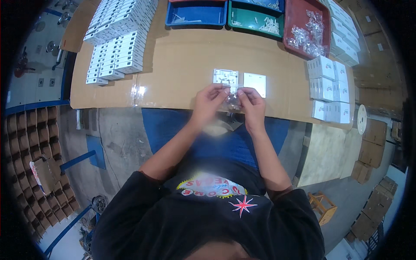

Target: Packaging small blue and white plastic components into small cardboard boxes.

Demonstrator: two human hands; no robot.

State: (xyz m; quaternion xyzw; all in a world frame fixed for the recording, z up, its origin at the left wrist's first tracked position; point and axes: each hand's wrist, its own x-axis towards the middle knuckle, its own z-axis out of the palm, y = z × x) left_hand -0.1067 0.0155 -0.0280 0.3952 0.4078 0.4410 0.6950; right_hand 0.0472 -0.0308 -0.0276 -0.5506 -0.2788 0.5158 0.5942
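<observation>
My left hand (209,100) and my right hand (253,106) meet at the front edge of the cardboard-topped table. Thumbs and fingertips of both are closed on a small clear plastic bag (232,101) stretched between them; what it contains is too small to make out. Just beyond my fingers lies an open white box (226,75) with small parts in it, its near end partly covered by the bag and my left fingers. A flat white lid or box (255,83) rests beside it, close behind my right hand.
Tall stacks of white boxes (119,54) stand at the far left, more white boxes (323,89) at the right. Along the back are a blue bin (196,26), a green bin (255,34) with small white pieces, and a red bin (289,50) holding clear packets.
</observation>
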